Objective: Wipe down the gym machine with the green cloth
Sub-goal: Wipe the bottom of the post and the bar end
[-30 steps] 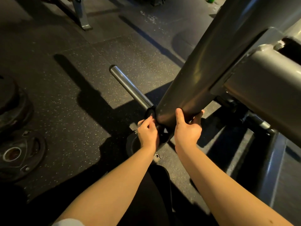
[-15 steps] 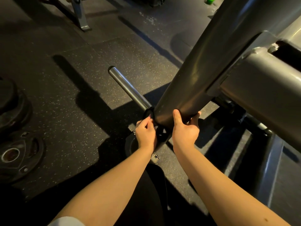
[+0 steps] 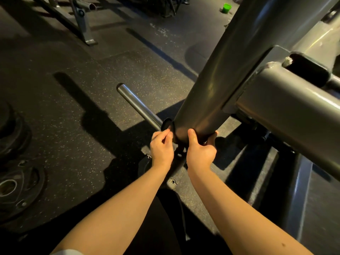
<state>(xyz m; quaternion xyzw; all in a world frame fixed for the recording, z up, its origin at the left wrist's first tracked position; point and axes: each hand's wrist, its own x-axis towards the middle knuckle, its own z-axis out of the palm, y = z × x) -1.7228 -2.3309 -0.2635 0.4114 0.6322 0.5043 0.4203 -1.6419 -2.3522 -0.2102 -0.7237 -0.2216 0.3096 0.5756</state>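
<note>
We had both hands low in the middle of the frame, at the bottom end of the big grey tube [image 3: 226,76] of the machine [image 3: 294,115]. Our right hand [image 3: 200,153] gripped that end, with the thumb laid up the front and the fingers hooked round behind. Our left hand [image 3: 161,149] sat just beside it, near the black collar [image 3: 166,124] at the foot of the chrome bar [image 3: 137,104]. Its fingers were curled and the thumb lay against the forefinger, as in a pinch. We could not tell what it pinched, if anything, because the gap between the hands lay in shadow.

We saw no cloth in either hand. A small bright green thing [image 3: 226,7] lay on the floor [image 3: 128,67] at the upper right, well apart from us and too small to tell whether it was the cloth. Tube and bar showed no wipe marks, so we judged that most of the wiping was left to do.
</note>
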